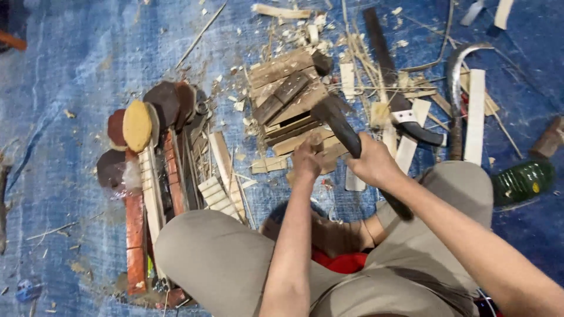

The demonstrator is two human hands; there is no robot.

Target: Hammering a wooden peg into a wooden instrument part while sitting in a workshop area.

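My right hand [371, 161] grips the dark handle of a heavy knife [339, 124] whose blade points up and left over a stack of wooden slats [286, 97]. My left hand [308, 159] is closed on a small piece of pale wood, held upright just left of the blade. Both hands are above my bent knees in grey-brown trousers [217, 258]. Wood chips and shavings lie all around the slats on the blue tarp [76, 64].
A row of carved wooden spoon-like pieces [141, 126] with round heads lies at the left. A second large knife [392, 82] and a curved sickle [456, 88] lie at the right, beside pale planks [474, 114]. A green bottle [523, 182] sits at the far right.
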